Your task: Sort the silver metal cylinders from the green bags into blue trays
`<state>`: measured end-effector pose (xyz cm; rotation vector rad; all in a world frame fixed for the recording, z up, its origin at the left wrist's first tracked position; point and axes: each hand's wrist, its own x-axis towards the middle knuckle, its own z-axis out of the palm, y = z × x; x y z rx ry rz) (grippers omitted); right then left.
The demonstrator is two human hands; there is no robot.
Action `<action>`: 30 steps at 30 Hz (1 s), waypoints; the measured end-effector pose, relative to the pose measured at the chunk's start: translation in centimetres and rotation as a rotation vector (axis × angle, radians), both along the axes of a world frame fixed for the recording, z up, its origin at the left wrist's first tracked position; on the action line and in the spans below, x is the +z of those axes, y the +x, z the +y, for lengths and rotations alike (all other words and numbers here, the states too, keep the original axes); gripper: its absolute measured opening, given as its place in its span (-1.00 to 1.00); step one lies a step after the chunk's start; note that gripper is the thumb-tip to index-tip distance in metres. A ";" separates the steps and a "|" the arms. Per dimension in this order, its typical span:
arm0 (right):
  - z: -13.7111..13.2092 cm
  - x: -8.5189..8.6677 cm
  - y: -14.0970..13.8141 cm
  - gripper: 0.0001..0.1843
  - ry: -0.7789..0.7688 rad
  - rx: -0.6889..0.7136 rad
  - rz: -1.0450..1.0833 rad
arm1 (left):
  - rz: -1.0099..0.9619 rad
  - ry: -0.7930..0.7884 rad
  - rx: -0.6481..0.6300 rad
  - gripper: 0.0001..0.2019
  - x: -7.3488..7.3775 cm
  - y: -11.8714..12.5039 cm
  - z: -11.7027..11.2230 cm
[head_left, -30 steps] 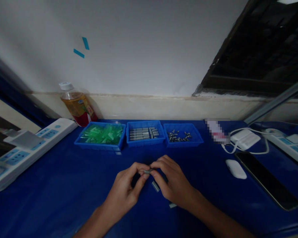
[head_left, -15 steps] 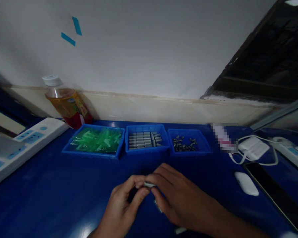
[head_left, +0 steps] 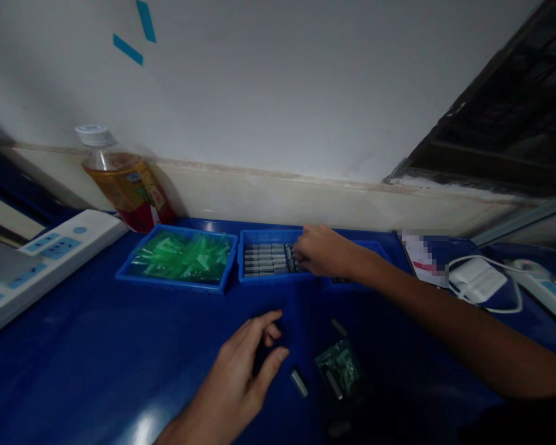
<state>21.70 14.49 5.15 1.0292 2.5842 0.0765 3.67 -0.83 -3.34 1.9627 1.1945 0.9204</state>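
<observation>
My right hand (head_left: pixel 327 250) reaches into the right end of the middle blue bin (head_left: pixel 278 280). Its fingers are curled down among the metal cylinders (head_left: pixel 266 259), and the fingertips are hidden. Low in the centre, my left hand (head_left: pixel 245 364) is empty, thumb and fingers apart. One metal cylinder (head_left: pixel 299 382) lies on the table just right of the left thumb. Further right is a clear bag (head_left: pixel 349 364) with green pieces inside and a cylinder (head_left: pixel 334 383) on it. Another cylinder (head_left: pixel 338 327) lies above the bag.
A left blue bin (head_left: pixel 176 284) holds green plastic pieces (head_left: pixel 180 256). My arm covers most of the right blue bin (head_left: pixel 373 247). A drink bottle (head_left: pixel 125 185) and a power strip (head_left: pixel 81 232) stand at left; a white charger and cable (head_left: pixel 477 278) lie at right.
My right hand has left the left hand and moved up to the middle bin. The left hand has opened, and the small metal piece between the hands is gone from there. The view has shifted slightly.
</observation>
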 end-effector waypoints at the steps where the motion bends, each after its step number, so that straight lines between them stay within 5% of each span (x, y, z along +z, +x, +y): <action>1: 0.1 0.0 -0.2 -0.89 -0.011 -0.012 -0.015 | 0.003 -0.009 -0.006 -0.70 0.1 0.0 0.0; 16: -0.8 0.5 -1.6 -0.83 0.172 0.023 -0.118 | 0.022 -0.056 -0.078 -0.81 0.3 0.0 0.0; 21: -0.2 1.1 -1.4 -0.81 -0.055 -0.082 -0.113 | 0.027 -0.047 -0.113 -0.84 0.4 0.1 0.1; 26: 0.4 0.5 -0.8 -0.73 -0.262 -0.042 -0.004 | 0.057 -0.066 -0.130 -0.84 0.8 0.0 0.1; 30: 0.6 0.0 -0.2 -0.81 -0.281 -0.038 0.113 | 0.064 -0.070 -0.139 -0.83 1.0 -0.1 -0.1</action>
